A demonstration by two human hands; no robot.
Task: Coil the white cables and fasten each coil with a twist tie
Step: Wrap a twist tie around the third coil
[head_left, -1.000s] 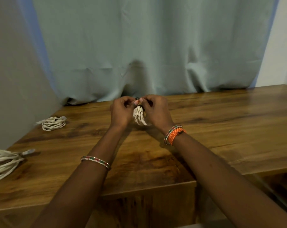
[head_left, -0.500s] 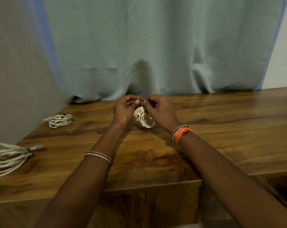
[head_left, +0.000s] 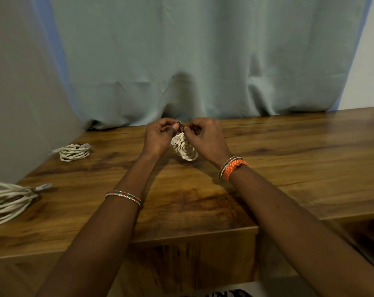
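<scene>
Both hands pinch at the top of a small white cable coil [head_left: 184, 149] just above the middle of the frame. The left hand [head_left: 158, 136] and the right hand [head_left: 205, 137] curl their fingertips round a dark twist tie [head_left: 180, 125], which is barely visible. The coil hangs below, its lower loops at or just above the table [head_left: 289, 157]. It looks light and springy, likely to loosen if released, so the bunched top is the place to hold. Two more coils lie at the left: one [head_left: 74, 152] farther back, one [head_left: 9, 200] at the edge.
</scene>
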